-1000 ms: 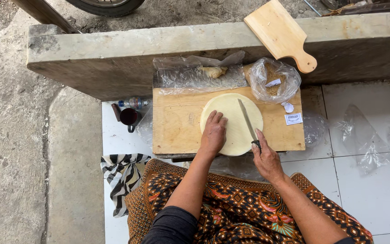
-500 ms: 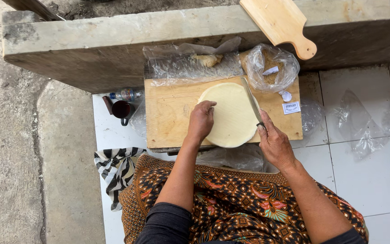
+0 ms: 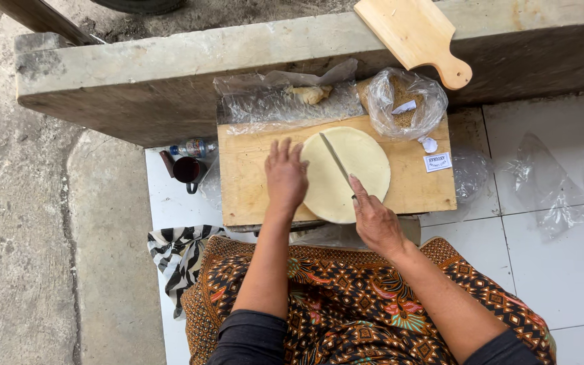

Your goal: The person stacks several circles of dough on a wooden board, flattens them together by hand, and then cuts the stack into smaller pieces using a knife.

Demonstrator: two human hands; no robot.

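Observation:
A pale round flat sheet of dough (image 3: 359, 169) lies on a wooden cutting board (image 3: 245, 189) in front of me. My left hand (image 3: 285, 176) rests flat on the sheet's left edge, fingers spread. My right hand (image 3: 375, 220) grips a knife (image 3: 336, 159) by its handle, forefinger stretched along the top. The blade lies across the middle of the sheet, pointing away from me.
A smaller handled wooden board (image 3: 417, 37) lies on the concrete ledge (image 3: 136, 67) behind. Clear plastic bags (image 3: 403, 101) sit at the board's far edge. A dark mug (image 3: 187, 169) and small bottle (image 3: 194, 147) stand left. Crumpled plastic (image 3: 549, 182) lies on white tiles to the right.
The view has shifted slightly. My left hand has slid left to the sheet's edge, and the knife blade now sits across the middle of the sheet instead of its right part.

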